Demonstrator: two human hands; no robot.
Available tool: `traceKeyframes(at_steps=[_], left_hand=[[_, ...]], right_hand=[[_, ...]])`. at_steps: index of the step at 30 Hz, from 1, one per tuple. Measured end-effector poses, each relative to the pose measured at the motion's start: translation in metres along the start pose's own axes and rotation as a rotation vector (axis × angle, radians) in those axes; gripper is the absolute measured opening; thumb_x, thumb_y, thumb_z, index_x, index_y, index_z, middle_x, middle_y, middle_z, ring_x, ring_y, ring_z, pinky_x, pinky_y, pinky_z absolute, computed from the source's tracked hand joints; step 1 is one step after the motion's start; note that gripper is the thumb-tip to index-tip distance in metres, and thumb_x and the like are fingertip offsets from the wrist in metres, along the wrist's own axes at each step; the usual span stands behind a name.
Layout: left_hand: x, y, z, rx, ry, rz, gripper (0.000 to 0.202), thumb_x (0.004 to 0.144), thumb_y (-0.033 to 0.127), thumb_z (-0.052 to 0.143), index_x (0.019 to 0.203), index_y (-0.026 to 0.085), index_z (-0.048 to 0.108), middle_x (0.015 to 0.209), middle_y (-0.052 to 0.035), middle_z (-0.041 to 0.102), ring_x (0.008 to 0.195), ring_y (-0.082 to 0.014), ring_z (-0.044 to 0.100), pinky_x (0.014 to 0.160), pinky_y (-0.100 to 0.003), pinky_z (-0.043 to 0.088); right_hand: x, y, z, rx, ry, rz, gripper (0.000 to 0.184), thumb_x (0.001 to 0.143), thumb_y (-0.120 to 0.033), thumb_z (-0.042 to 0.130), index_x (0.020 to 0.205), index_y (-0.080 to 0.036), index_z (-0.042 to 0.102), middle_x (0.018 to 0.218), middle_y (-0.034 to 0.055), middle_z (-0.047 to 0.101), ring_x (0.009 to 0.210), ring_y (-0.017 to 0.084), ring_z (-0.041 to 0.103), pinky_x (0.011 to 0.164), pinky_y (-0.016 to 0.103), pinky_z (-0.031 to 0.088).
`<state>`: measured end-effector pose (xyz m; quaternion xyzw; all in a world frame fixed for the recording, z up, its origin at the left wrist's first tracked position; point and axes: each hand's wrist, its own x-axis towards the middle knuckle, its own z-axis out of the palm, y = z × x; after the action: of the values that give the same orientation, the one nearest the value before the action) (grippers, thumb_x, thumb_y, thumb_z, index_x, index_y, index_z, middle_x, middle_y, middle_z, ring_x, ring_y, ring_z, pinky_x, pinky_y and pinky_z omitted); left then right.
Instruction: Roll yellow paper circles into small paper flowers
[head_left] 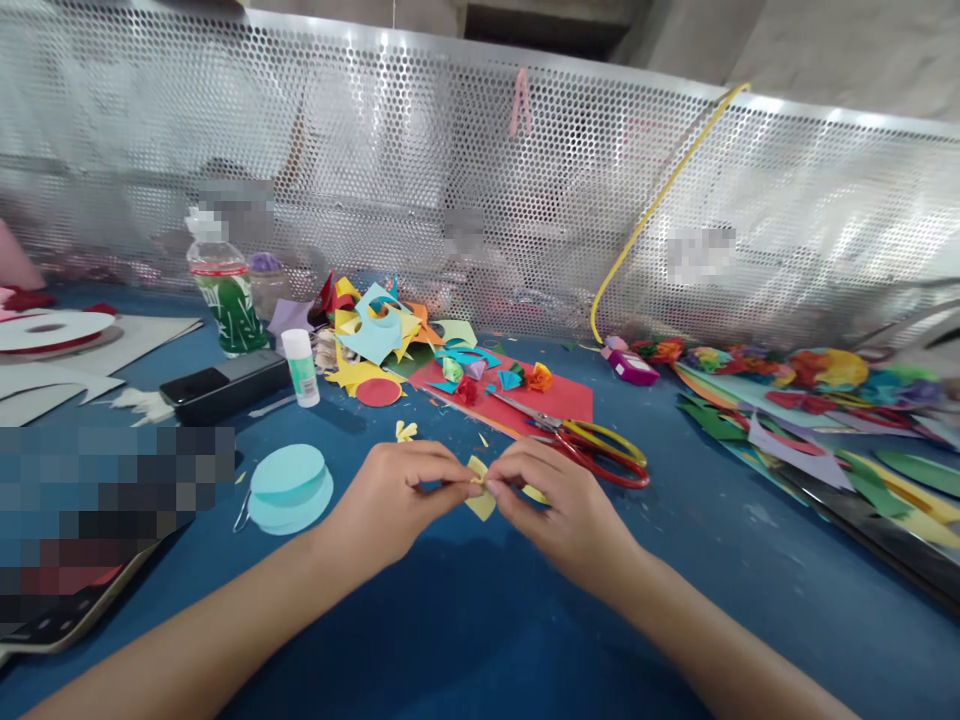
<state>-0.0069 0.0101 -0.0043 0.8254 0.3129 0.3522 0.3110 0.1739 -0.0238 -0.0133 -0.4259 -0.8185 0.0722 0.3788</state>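
left hand: the left hand has thumb + index fingertips pinched tight on the pale yellow paper piece, other fingers curled in
right hand: the right hand is pinching the same bit w/ thumb + index from the other side, rest of the fingers bent
yellow paper: btwn the two sets of fingertips, mid-view, just this side of the scissors. looks creased at the pinch, exact fold hard to tell tbh
scissors: red + yellow handled scissors, just behind the right hand, blades lying on the red paper sheet
paper flowers: small crumpled ones, e.g. an orange paper flower, on/near the red sheet
circles: light blue paper circles stacked, left of the left hand
glue: white-capped glue stick upright nr the black case
scraps: multicolor pile of paper scraps behind, nr the perforated metal screen
table: blue tabletop under it all
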Motion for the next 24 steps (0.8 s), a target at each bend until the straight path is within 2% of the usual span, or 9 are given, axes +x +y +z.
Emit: traceKeyframes(at_steps=[10, 15, 19, 24], left_hand=[[-0.0043, 0.0003, 0.0023, 0.073, -0.008, -0.051, 0.010, 0.070, 0.025, 0.064, 0.065, 0.017, 0.063, 0.062, 0.0027, 0.060, 0.056, -0.0079, 0.052, 0.050, -0.017, 0.039], [-0.0040, -0.0003, 0.0027, 0.071, -0.003, 0.026, 0.012, 0.076, 0.022, 0.058, 0.067, 0.018, 0.066, 0.067, 0.0014, 0.061, 0.059, -0.0081, 0.054, 0.054, -0.017, 0.039], [-0.0043, 0.0005, 0.0021, 0.072, 0.003, 0.032, 0.011, 0.076, 0.020, 0.058, 0.069, 0.018, 0.067, 0.068, 0.0012, 0.062, 0.061, -0.0078, 0.054, 0.055, -0.017, 0.039], [-0.0055, -0.0021, 0.0031, 0.111, -0.012, 0.053, 0.011, 0.074, 0.021, 0.060, 0.064, 0.017, 0.064, 0.066, 0.0015, 0.060, 0.058, -0.0076, 0.052, 0.055, -0.018, 0.038]], right_hand=[[-0.0019, -0.0073, 0.0017, 0.031, -0.099, -0.012, 0.015, 0.086, -0.021, 0.043, 0.076, -0.019, 0.054, 0.073, 0.0017, 0.056, 0.068, 0.012, 0.052, 0.062, 0.024, 0.043], [-0.0018, -0.0043, 0.0025, 0.053, -0.052, -0.005, 0.010, 0.084, -0.018, 0.046, 0.077, -0.019, 0.053, 0.073, 0.0015, 0.056, 0.069, 0.012, 0.053, 0.064, 0.024, 0.043], [-0.0005, -0.0021, -0.0004, -0.029, -0.009, -0.060, 0.004, 0.079, -0.016, 0.051, 0.079, -0.019, 0.054, 0.078, 0.0032, 0.058, 0.075, 0.014, 0.054, 0.069, 0.027, 0.044], [-0.0002, -0.0029, -0.0009, -0.176, -0.091, -0.166, 0.011, 0.083, -0.017, 0.046, 0.077, -0.019, 0.055, 0.077, 0.0034, 0.060, 0.073, 0.015, 0.054, 0.069, 0.030, 0.044]])
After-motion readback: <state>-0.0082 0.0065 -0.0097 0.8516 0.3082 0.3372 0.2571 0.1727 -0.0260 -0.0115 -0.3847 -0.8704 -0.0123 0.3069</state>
